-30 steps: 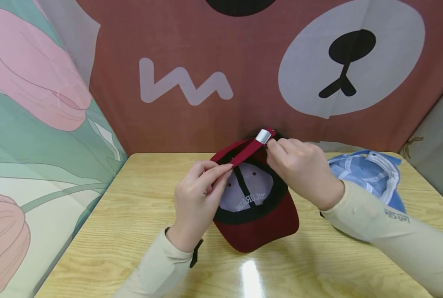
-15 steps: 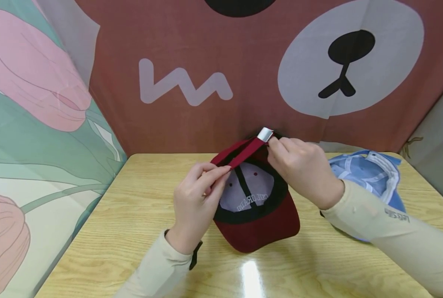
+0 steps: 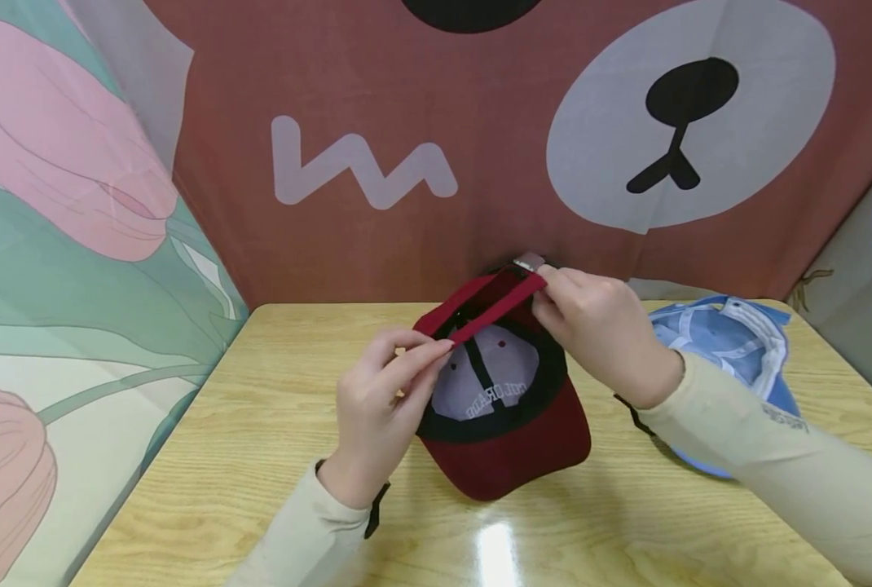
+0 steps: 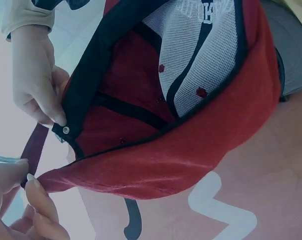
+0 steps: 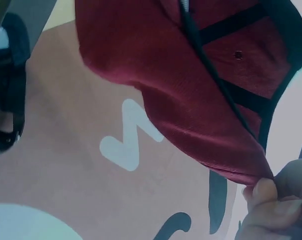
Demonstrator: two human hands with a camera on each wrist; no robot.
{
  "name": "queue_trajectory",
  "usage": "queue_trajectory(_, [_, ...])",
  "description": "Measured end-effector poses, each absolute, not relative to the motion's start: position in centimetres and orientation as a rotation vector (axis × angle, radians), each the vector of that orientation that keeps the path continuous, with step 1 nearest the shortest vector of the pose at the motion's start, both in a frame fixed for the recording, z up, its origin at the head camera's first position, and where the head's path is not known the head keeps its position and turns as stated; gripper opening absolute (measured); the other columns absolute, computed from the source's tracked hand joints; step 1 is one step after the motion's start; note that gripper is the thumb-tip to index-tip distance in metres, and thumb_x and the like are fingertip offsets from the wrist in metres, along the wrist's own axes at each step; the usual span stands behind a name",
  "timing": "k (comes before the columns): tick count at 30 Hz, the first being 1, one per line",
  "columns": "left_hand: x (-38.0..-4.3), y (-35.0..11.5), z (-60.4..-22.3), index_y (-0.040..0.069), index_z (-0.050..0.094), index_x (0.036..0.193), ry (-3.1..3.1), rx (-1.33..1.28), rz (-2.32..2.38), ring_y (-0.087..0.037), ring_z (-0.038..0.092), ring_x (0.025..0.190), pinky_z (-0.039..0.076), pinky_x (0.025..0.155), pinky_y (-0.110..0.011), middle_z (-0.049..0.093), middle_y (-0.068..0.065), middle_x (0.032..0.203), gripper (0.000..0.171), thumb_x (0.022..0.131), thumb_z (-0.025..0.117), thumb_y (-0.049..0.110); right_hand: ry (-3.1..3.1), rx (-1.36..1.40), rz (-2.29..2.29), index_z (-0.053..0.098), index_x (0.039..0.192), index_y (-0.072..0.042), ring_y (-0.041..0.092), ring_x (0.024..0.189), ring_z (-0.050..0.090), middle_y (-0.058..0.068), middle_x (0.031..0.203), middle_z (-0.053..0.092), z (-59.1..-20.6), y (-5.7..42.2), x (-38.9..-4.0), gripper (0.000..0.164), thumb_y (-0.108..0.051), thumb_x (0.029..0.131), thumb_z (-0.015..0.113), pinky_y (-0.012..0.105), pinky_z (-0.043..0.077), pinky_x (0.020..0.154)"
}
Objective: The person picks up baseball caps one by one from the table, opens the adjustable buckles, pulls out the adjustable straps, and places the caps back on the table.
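Cap (image 3: 505, 452), dark red, is held up between your two hands over the table (image 3: 245, 473); its lining (image 3: 515, 359) faces you, brim (image 3: 527, 448) lowest. Cannot tell whether the brim touches the table. Your left hand (image 3: 382, 408) has thumb and forefinger closed together, pinching the red strap (image 3: 498, 310) at the left rear edge. Your right hand (image 3: 603, 334) also pinches, fingers curled, at the strap's upper end, beside the metal buckle (image 3: 530, 262). Strap slants upward between both pinches. Pale reversed lettering (image 3: 496, 399) shows on the lining. Blue hat (image 3: 725, 338) lies on the table to the right, partly covered by your right sleeve (image 3: 766, 444).
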State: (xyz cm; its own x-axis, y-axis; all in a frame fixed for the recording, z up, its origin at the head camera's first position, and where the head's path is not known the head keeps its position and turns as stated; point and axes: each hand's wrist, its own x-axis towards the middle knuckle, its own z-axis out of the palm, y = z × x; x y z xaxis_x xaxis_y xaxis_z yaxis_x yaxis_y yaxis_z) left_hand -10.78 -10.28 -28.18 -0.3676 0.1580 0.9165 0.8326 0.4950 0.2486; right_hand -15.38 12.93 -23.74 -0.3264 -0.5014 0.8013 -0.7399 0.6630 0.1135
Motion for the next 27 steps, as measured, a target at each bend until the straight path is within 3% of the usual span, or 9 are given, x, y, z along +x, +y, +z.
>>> queue_trajectory(3, [-10.9,-10.7,-28.4,0.005,0.075,0.095,-1.791,-0.9,-0.878,-0.015,0.052,0.059,0.043,0.051,-0.02,0.065,-0.011,0.093,0.009,0.09,0.071,0.011,-2.058,0.964,0.439,0.056,0.082,0.0,0.017,0.051,0.041,0.007,0.061,0.047,-23.5,13.0,-15.3,0.019,0.012,0.077,0.07,0.032,0.044,0.047])
queue_trajectory(7, [-11.2,-11.2,-28.6,0.01,0.075,0.094,-1.754,-0.991,-0.789,-0.017,0.048,0.057,0.041,0.05,-0.022,0.065,-0.012,0.095,0.018,0.096,0.061,0.022,-2.109,0.956,0.586,0.063,0.082,0.0,0.013,0.053,0.045,0.005,0.063,0.053,-23.2,13.1,-15.2,0.014,0.013,0.08,0.07,0.031,0.047,0.05])
queue_trajectory(12, [-11.3,-11.4,-28.7,0.013,0.076,0.095,-1.791,-1.082,-0.631,-0.015,0.052,0.056,0.047,0.052,-0.02,0.066,-0.011,0.099,0.017,0.098,0.06,0.019,-2.135,0.927,0.669,0.07,0.092,0.004,0.014,0.057,0.051,0.009,0.075,0.065,-23.2,13.1,-15.0,0.015,0.013,0.081,0.07,0.031,0.051,0.054])
queue_trajectory(19, [-11.3,-10.7,-28.7,0.015,0.076,0.095,-1.779,-1.134,-0.504,-0.012,0.051,0.052,0.043,0.051,-0.015,0.065,-0.008,0.099,0.013,0.095,0.064,0.016,-2.086,0.95,0.686,0.068,0.091,0.004,0.01,0.055,0.047,0.005,0.069,0.059,-23.0,13.1,-14.9,0.014,0.014,0.081,0.068,0.022,0.044,0.051])
queue_trajectory(27, [-11.5,-10.9,-30.0,0.01,0.072,0.104,-1.851,-1.028,-0.506,-0.012,0.048,0.05,0.043,0.049,-0.018,0.062,-0.011,0.106,0.014,0.092,0.069,0.017,-2.065,0.961,0.721,0.066,0.089,0.003,0.009,0.055,0.045,0.0,0.066,0.054,-23.0,12.9,-14.8,0.013,0.014,0.082,0.067,0.016,0.038,0.053])
